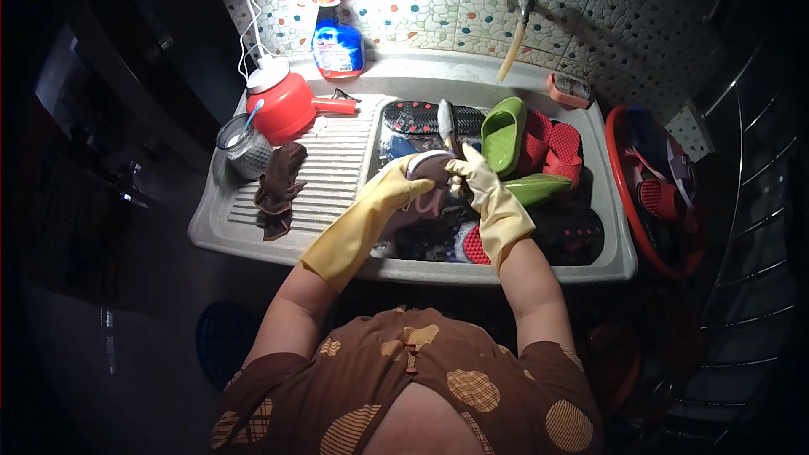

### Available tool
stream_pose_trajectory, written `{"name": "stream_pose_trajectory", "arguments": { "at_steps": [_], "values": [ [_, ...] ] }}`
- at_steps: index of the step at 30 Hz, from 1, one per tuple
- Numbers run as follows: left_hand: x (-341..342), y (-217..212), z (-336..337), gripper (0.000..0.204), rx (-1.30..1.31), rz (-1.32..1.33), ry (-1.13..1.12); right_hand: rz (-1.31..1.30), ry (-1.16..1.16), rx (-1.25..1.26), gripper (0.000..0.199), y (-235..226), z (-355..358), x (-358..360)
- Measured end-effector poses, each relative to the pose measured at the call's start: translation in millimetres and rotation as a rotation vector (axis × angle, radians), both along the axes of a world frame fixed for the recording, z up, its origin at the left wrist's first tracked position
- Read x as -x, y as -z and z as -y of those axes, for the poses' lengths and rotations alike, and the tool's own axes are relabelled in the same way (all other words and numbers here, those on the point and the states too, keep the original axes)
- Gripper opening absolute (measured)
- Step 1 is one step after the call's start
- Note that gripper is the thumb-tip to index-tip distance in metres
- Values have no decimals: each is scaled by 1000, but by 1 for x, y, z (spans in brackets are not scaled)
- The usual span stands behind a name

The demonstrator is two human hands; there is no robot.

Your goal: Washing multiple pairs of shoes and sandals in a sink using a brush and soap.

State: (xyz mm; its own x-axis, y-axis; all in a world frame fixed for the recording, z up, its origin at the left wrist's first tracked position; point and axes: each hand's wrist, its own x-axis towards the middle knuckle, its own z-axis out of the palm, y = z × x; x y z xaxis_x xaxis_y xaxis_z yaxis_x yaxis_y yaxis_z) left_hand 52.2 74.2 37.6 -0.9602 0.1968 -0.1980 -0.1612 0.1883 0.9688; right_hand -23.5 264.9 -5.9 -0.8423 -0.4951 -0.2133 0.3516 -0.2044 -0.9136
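Gloves (347, 240) of pale yellow rubber cover the left hand (413, 181) and right hand (479, 179), which I watch from above as they meet over a wide grey sink (404, 270). The left hand grips a purplish-brown slipper (428, 170) with a pale rim, thumb across its face, just above the sink's wet right half. The right hand is curled closed at the slipper's right edge, apparently around the handle of a brush (446, 122), whose whitish head points away from the wearer; the gloved fingers hide most of that grip from me.

Around them, footwear crowds the water. Beyond the hands lies a black sole (411, 117) with red dots. To the right I see a green slipper (503, 143) propped up, a second green one lying nearer the wearer, and red slippers (563, 147) beside them. A red studded sole (477, 246) shows below the right wrist.

On the ribbed drainboard (337, 173) to the left, I make out a crumpled brown cloth (282, 179), a glass jar (246, 154) holding a toothbrush (252, 114), and a red vessel (282, 109) with a long handle. A blue spray bottle (339, 44) with an orange trigger stands at the back ledge. A tap (524, 7) with a tan hose comes from the mosaic wall (421, 0). Outside the sink's right end, a red tub (622, 190) holds more footwear.
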Motion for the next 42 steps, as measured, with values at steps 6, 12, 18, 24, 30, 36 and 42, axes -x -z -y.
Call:
{"name": "stream_pose_trajectory", "arguments": {
  "at_steps": [6,12,18,24,30,36,42],
  "values": [
    [58,125,3,25,221,-36,-511,-317,90,-748,54,7,27,-18],
    [87,191,14,53,438,-65,-595,-319,-98,-1070,51,7,22,-32],
    [66,152,13,50,452,-38,-487,39,53,-621,54,17,17,-7],
    [53,119,0,51,657,48,-399,-141,128,-744,45,-28,24,-37],
    [42,88,5,33,620,-175,-404,-503,-77,-1255,46,-53,43,-70],
    [30,74,-6,23,668,-51,-423,-556,9,-1227,42,-48,50,-63],
    [26,71,-1,21,698,-136,-379,-508,30,-1348,48,-57,56,-62]
  ]
}}
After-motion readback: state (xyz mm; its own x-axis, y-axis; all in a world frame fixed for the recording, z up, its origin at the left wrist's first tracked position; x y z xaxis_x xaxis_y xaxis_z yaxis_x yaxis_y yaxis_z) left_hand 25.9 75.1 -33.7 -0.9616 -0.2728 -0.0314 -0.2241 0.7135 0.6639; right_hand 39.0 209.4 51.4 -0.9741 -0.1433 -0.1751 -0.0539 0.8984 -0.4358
